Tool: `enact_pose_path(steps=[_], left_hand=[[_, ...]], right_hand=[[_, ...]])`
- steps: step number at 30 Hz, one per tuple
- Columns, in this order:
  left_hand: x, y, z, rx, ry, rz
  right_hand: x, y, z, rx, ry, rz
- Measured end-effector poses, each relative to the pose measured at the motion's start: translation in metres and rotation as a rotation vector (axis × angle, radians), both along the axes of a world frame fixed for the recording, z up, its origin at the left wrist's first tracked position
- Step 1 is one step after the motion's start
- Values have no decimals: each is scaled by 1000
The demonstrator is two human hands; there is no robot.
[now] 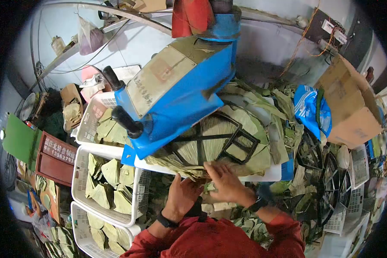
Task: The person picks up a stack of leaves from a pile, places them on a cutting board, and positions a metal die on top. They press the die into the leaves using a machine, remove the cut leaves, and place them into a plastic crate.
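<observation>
A stack of dried green leaves point(249, 122) lies on a white board under a blue press machine point(180, 103). A black metal cutting frame point(198, 138) rests on top of the leaves. My right hand point(228, 185) lies at the near edge of the stack, its fingers apart and touching the leaves. Left of it, my left hand point(182, 195) reaches up to the same edge, its fingertips partly hidden under the leaves. Two black handles point(127, 121) stick out from the machine's left side.
White baskets point(76, 180) with cut leaf pieces stand at the left. Leaf scraps point(253, 223) cover the floor. To the right are a cardboard box point(348, 103), a blue bag point(307, 107) and several black metal frames point(331, 185). A person point(41, 215) is at the far left.
</observation>
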State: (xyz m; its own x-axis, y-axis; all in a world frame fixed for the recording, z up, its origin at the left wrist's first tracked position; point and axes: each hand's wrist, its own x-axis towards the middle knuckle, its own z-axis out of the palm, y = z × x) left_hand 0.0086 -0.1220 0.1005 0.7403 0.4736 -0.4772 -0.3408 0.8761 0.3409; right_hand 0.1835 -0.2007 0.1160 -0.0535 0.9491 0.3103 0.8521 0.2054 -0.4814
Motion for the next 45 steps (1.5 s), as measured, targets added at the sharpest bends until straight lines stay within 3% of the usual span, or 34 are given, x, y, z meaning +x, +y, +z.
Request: enact_pose_path(steps=[5, 8, 9, 10, 12, 13, 16, 17, 18, 19, 22, 28, 30, 31, 33, 34, 35, 36, 37, 38, 39, 42, 44, 45], left_hand=[[4, 5, 35, 109, 77, -61], [-21, 36, 49, 312, 113, -439], [-22, 61, 54, 690, 111, -488], [-15, 67, 52, 939, 132, -559], [8, 74, 38, 1441, 159, -685], [19, 82, 29, 1674, 120, -609], [46, 101, 20, 1734, 718, -1011], [54, 104, -2, 1401, 438, -690], [55, 109, -21, 1473, 351, -574], [62, 115, -20, 1547, 266, -458], [93, 135, -13, 1039, -258, -702], [147, 146, -36, 1832, -273, -932], [144, 136, -27, 1176, -310, -938], [143, 139, -27, 1410, -278, -941], [142, 146, -52, 1102, -283, -954], [144, 145, -52, 1267, -255, -922], [146, 144, -51, 1430, -218, -883], [150, 141, -21, 2306, -92, -705], [150, 137, -14, 2225, -58, -677], [149, 137, -17, 2263, -28, -672], [147, 140, -26, 2296, -16, -669], [142, 140, -25, 2328, -32, -739], [142, 136, -22, 2346, -58, -752], [146, 138, -19, 2362, -67, -753]], right_hand=[[0, 6, -34, -16, -125, -111], [21, 24, -18, -107, 256, -159], [44, 44, -4, -355, 640, -276], [61, 49, -23, -310, 736, -311], [64, 58, 6, -418, 1179, -307], [59, 57, 9, -342, 963, -329], [43, 48, 21, -180, 377, -304], [36, 43, 35, -160, 245, -254], [29, 40, 42, -138, 119, -218], [27, 39, 42, -122, 157, -218], [22, 43, 49, -113, 250, -333], [26, 44, 46, -168, 331, -385], [25, 43, 40, -149, 371, -382], [29, 44, 37, -104, 403, -373], [46, 45, 51, -32, 481, -344], [57, 46, 58, 86, 603, -443], [91, 33, 69, 224, 323, -626], [111, 21, 98, 303, 608, -707], [133, 9, 126, 434, 893, -776], [152, -12, 127, 520, 1020, -847], [171, -35, 116, 743, 1236, -773], [221, -189, 60, 450, 459, -1128], [216, -281, 71, 906, 1316, -946], [203, -332, 77, 865, 1300, -1082]])
